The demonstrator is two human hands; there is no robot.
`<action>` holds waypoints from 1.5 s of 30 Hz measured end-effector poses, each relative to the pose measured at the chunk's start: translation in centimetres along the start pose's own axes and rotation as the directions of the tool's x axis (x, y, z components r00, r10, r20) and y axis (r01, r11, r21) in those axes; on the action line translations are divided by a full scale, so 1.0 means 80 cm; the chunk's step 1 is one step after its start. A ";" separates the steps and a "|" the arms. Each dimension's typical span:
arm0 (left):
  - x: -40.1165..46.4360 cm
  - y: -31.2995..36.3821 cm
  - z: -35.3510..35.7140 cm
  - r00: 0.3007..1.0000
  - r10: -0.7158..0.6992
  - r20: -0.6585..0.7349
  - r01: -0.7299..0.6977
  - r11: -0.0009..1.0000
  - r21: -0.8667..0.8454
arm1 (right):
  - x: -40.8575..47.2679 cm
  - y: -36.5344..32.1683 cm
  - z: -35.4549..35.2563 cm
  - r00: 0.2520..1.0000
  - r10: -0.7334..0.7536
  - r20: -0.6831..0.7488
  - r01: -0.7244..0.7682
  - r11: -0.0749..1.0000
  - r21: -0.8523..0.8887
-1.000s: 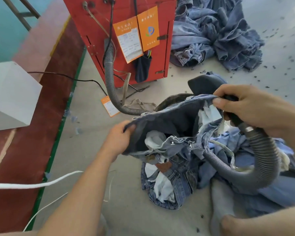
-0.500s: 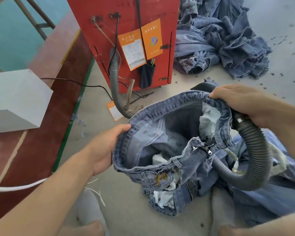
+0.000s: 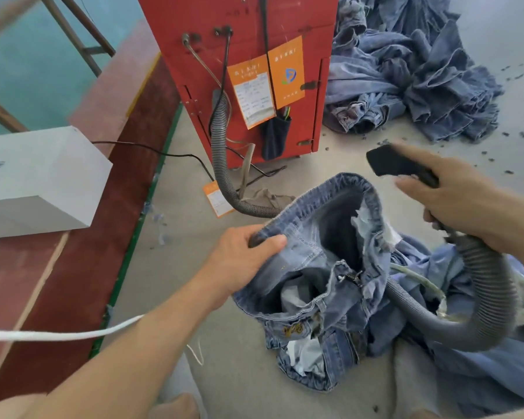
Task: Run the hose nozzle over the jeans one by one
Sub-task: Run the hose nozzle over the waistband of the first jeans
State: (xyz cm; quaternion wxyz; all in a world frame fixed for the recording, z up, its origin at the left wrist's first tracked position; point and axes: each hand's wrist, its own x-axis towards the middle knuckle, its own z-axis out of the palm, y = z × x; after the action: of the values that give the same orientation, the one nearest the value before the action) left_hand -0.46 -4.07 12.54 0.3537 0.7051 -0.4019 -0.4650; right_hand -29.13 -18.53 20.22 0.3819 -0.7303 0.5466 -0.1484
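Left hand [image 3: 242, 261]: fingers curled over the left side of the waistband of the jeans [image 3: 321, 267], thumb on the outer denim, holding the waist open and lifted off the floor [image 3: 194, 237]. Right hand [image 3: 466, 207]: fingers wrapped round the neck of the black hose nozzle [image 3: 390, 161], forefinger lying more or less straight along it; the nozzle's flat head sits above and to the right of the waist opening, apart from the cloth, motion-blurred. Grey ribbed hose [image 3: 490, 297] runs from that hand, loops down over more denim at the right and passes behind the held jeans, touching them. A second stretch of ribbed hose [image 3: 221, 164] drops from the red cabinet [image 3: 239, 25], which stands just beyond the jeans with orange tags [image 3: 285, 71] hung on it. Heap of jeans [image 3: 406, 80] lies to the cabinet's right, well apart. Grey box [image 3: 37, 176] on the red strip at left. White cord [image 3: 58, 335] crosses under the left forearm.
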 end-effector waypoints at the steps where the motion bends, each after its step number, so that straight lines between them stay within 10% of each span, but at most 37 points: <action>1: 0.001 -0.003 0.004 0.997 0.061 -0.048 -0.056 0.995 0.086 | -0.007 0.001 -0.007 1.000 0.000 -0.020 0.000 1.000 0.000; 10: -0.005 -0.021 0.031 0.926 0.318 -0.201 -0.234 0.905 0.355 | -0.081 -0.031 0.038 0.892 0.057 0.448 -0.147 0.975 0.169; 18: -0.020 -0.020 0.047 0.888 0.404 -0.222 -0.296 0.869 0.397 | -0.051 -0.046 0.053 0.903 0.298 0.310 -0.419 0.771 0.480; 31: -0.010 -0.026 0.051 0.902 0.364 -0.233 -0.255 0.883 0.394 | -0.061 -0.045 0.056 0.919 0.273 0.284 -0.380 0.804 0.458; 37: -0.006 -0.020 0.047 0.926 0.336 -0.171 -0.280 0.917 0.283 | -0.061 -0.049 0.089 0.935 0.210 0.287 -0.295 0.908 0.298; 41: -0.007 -0.020 0.042 0.995 0.100 -0.020 -0.102 0.980 -0.171 | -0.037 -0.040 0.067 0.949 0.294 0.118 -0.315 0.845 0.432; 45: 0.002 -0.017 0.033 0.993 0.005 0.119 0.041 0.925 -0.378 | -0.073 -0.036 0.055 0.954 0.111 0.279 -0.192 0.940 0.281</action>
State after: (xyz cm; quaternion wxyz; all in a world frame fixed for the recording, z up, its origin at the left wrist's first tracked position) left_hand -2.58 -4.00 10.45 0.4549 0.5983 -0.3178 -0.5780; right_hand -26.44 -11.13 20.53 0.5685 -0.6310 0.5175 -0.1042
